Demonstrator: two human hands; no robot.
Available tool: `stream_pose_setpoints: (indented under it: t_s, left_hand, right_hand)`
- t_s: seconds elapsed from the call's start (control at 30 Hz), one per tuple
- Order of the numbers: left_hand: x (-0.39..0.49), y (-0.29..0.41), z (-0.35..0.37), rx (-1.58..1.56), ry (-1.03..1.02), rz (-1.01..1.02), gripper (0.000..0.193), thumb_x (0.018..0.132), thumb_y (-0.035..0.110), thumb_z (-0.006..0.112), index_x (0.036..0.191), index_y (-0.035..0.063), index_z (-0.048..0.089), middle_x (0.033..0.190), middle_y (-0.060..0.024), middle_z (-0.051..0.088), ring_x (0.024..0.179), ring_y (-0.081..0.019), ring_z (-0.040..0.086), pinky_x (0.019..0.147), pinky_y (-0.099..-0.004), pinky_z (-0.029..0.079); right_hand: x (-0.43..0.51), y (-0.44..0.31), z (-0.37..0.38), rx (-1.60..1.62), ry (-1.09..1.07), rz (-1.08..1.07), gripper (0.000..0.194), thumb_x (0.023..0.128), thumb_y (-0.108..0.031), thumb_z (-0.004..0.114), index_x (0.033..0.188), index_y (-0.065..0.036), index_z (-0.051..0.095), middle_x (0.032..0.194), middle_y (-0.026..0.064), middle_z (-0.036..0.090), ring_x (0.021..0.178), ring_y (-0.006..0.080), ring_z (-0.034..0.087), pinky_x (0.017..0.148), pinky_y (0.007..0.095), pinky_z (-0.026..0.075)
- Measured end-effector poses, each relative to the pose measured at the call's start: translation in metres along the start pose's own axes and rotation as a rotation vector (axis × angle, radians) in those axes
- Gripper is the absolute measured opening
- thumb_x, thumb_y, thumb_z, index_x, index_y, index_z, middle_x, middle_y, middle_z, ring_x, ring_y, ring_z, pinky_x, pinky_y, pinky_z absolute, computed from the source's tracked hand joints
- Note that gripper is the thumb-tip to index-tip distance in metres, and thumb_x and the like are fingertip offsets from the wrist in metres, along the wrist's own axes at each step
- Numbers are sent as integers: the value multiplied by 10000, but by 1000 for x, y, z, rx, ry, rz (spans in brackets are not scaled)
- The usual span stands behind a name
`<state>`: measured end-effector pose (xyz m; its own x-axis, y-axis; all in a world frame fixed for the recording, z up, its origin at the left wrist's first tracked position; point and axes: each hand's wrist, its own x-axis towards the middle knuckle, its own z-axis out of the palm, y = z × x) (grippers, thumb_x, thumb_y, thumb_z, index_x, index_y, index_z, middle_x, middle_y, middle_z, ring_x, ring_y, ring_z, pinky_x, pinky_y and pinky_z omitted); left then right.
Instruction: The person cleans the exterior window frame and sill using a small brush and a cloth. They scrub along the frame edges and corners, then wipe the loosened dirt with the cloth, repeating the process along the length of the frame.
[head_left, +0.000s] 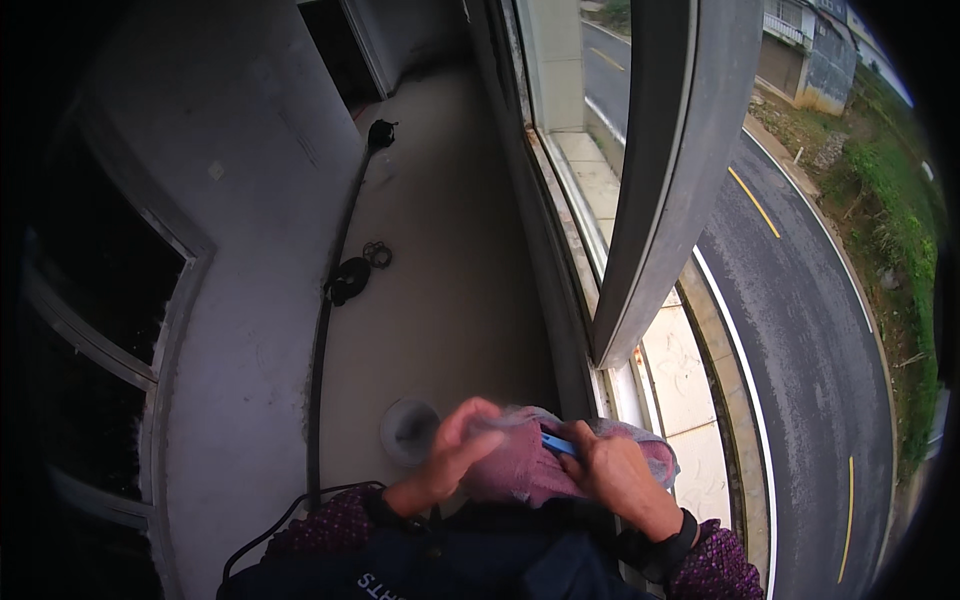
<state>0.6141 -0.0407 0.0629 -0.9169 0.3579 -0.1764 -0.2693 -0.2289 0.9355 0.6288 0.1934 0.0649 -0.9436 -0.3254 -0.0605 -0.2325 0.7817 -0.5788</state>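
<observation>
My right hand (619, 472) is closed around a blue handle (559, 444) that lies against a pink and grey cloth (517, 465). The tool's far end is hidden by the cloth, so I cannot tell its kind. At the cloth's left edge is my left hand (454, 450), blurred, its thumb and fingers curved toward the cloth. Whether it grips the fabric does not show. The cloth is bunched in front of my body and spreads to the right beneath my right wrist.
A pale round bucket (387, 435) stands on the floor beyond my left hand. To the right are an open window sash (660, 187) and a tiled ledge (679, 375) above a road (795, 337). A black coil (349, 281) and a dark bag-like item (382, 133) lie along the left wall.
</observation>
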Motion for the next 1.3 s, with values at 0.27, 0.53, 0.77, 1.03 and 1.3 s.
stream_pose_setpoints:
  t_s: [0.27,0.53,0.77,1.03,1.3]
  left_hand:
    - [19,40,-7,474,-84,333,199,851,96,571,1038,31,552,906,-7,563,817,-59,519,749,-232,427]
    - [-8,66,42,1139,-739,1002,277,819,318,693,1051,166,687,729,-18,498,544,-174,525,484,-285,425]
    - [-32,57,13,517,-124,886,854,863,565,581,1414,-24,302,1302,-205,506,1153,-262,555,922,-379,461]
    - [-18,-19,41,97,-706,-84,1030,837,487,661,1479,-25,38,1507,-176,217,1404,-262,192,1151,-362,117]
    - [10,-57,68,177,-1064,-201,492,899,172,540,1314,-40,383,1187,-103,507,1082,-156,463,943,-310,387]
  right_hand:
    - [-44,-16,-33,137,0,141,223,872,-218,605,948,-16,551,664,236,605,645,429,607,594,492,476]
    - [-6,-24,37,757,155,-255,642,852,-222,660,1389,-4,385,1377,152,442,1268,263,423,1083,367,317]
    - [-43,3,55,858,-16,-124,678,828,-202,701,1395,-19,375,1383,133,431,1261,262,423,1090,372,313]
    - [-81,16,59,694,228,-90,549,843,-221,687,1310,-44,458,1274,124,485,1181,260,467,1034,394,350]
    - [-96,3,-54,187,431,264,325,729,-131,731,1021,-15,647,939,149,663,853,284,653,750,332,500]
